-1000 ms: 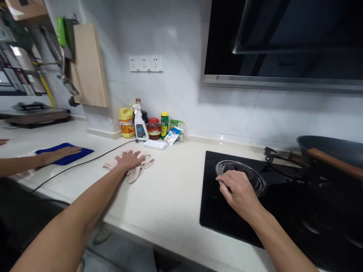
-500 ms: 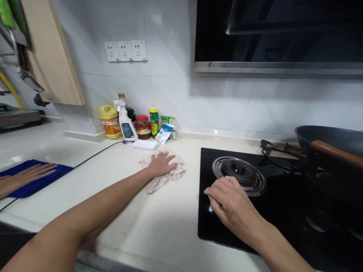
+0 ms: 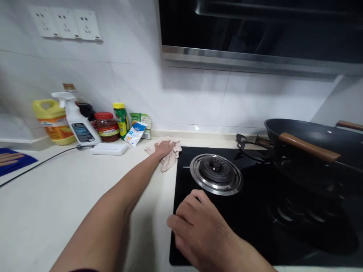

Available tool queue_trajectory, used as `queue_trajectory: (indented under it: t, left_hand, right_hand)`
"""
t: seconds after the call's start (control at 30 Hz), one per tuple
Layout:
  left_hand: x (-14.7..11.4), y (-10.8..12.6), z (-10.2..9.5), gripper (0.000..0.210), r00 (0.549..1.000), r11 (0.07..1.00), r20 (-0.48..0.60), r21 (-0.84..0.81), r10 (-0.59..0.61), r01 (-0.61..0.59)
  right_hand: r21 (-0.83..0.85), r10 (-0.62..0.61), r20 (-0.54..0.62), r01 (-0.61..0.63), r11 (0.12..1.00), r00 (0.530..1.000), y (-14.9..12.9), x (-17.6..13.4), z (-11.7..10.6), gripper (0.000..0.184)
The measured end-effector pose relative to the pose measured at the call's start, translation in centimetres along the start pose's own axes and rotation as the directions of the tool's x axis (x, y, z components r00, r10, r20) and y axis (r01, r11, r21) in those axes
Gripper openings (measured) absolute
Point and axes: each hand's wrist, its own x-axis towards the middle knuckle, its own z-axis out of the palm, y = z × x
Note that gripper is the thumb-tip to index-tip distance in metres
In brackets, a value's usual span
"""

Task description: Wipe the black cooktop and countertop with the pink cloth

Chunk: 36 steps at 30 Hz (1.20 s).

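Note:
A pale pink cleaning cloth lies crumpled on the counter by the back left corner of the black glass cooktop. Reaching far forward, my left hand presses down on the cloth and grips it. My right hand is in the foreground over the cooktop's left part, its fingers curled in a loose fist with nothing visible in them. Behind it sits a round burner without a pan support on it.
Along the wall stand a yellow jug, a spray bottle, a red-lidded jar, a green shaker and packets. A white box and cable lie nearby. Another person's hand rests on a blue cloth. A wok occupies the right.
My left hand has slid the cloth forward and right to the cooktop's edge. My right hand has come closer to the camera. The view has turned right.

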Motion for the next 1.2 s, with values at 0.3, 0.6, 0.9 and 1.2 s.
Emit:
queue_trajectory:
  t: [0.3,0.6,0.9,1.2]
  left_hand:
    - [-0.5,7.8,0.6,0.051,0.988,0.993,0.117,-0.067,0.103,-0.096]
    - [-9.7,9.0,-0.7,0.055,0.974,0.986,0.167,-0.082,0.154,-0.142]
    - [-22.7,10.5,-2.6,0.054,0.968,0.976,0.132,-0.067,0.213,-0.206]
    - [-29.8,13.8,-3.3,0.059,0.895,0.901,0.108,-0.087,0.432,-0.424]
  right_hand:
    - [-0.006,0.14,-0.343,-0.151,0.988,0.929,2.7,-0.3,-0.9,0.018]
    - [-0.022,0.383,-0.586,-0.486,0.874,0.714,7.8,-2.1,-2.3,0.022]
    - [0.066,0.509,-0.6,-0.595,0.801,0.618,9.9,-2.9,-0.9,0.023]
    - [0.123,0.594,-0.536,-0.642,0.757,0.599,11.3,-3.5,0.1,0.023]
